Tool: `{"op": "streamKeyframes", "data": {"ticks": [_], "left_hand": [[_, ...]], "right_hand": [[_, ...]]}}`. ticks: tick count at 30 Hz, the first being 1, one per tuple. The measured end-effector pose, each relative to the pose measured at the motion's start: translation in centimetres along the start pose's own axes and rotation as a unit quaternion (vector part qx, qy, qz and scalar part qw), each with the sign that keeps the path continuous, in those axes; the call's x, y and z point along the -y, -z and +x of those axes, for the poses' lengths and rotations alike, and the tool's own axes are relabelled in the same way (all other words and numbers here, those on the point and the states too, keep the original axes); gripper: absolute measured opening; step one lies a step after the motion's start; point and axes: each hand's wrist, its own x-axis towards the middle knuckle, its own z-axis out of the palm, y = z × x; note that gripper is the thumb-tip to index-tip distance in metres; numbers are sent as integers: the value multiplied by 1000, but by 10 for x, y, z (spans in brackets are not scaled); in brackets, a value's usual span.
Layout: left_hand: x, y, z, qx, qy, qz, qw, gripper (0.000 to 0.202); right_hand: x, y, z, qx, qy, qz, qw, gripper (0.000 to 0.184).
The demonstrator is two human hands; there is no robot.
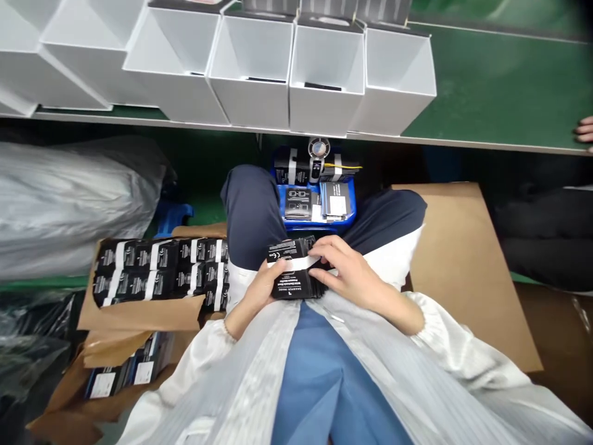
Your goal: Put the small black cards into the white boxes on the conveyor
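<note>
Many bundles [160, 281] fill the carton [139, 318]; booklets [299, 204] sit in the blue bin [343, 224]. Left hand [263, 285] and right hand [347, 272] grasp a banded stack [291, 284] by the fingers.

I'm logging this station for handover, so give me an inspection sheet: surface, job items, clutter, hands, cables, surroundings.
Surface: green bench, open white boxes in a row along its edge.
Job items: black booklet stack above the lap, white band across it.
Clutter: blue tray of booklets between the knees; carton of banded bundles at left.
Hands: left hand holds the stack; right hand has its fingers by the band's right end.
Cables: nothing seen for certain; thin yellow item unclear.
Surroundings: another person's fingers at far right; plastic sheeting at left.
</note>
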Motion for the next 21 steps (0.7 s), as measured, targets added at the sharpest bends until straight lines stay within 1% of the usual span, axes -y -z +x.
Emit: {"op": "streamKeyframes", "data": {"ticks": [1, 3, 7, 9, 11, 13, 17, 19, 21], "left_hand": [[0, -1, 1, 1, 0, 3, 1000, 73], [-1, -4, 3, 5, 7, 6, 1000, 71], [-7, -11, 8, 33, 33, 35, 998, 66], [-9, -13, 10, 49, 41, 51, 997, 67], [-11, -14, 11, 62, 49, 61, 995, 67], [-11, -14, 11, 77, 47, 65, 994, 68], [-9, -13, 10, 99, 37, 41, 994, 73], [-8, -13, 12, 99, 49, 20, 994, 76], [-9, -14, 15, 86, 80, -1, 993, 75]], "right_hand": [[-1, 0, -2, -1, -4, 17, 1000, 20], [-3, 4, -3, 19, -20, 49, 998, 15], [-4, 20, 0, 91, -50, 96, 990, 14], [-4, 28, 1, 124, -42, 102, 986, 12], [-4, 30, 2, 138, -20, 92, 986, 18], [-5, 28, 1, 118, 18, 87, 989, 22], [-9, 16, -3, 45, 133, 99, 985, 26], [-10, 12, -6, 9, 169, 98, 981, 23], [-8, 11, -8, -13, 176, 115, 978, 14]]}}
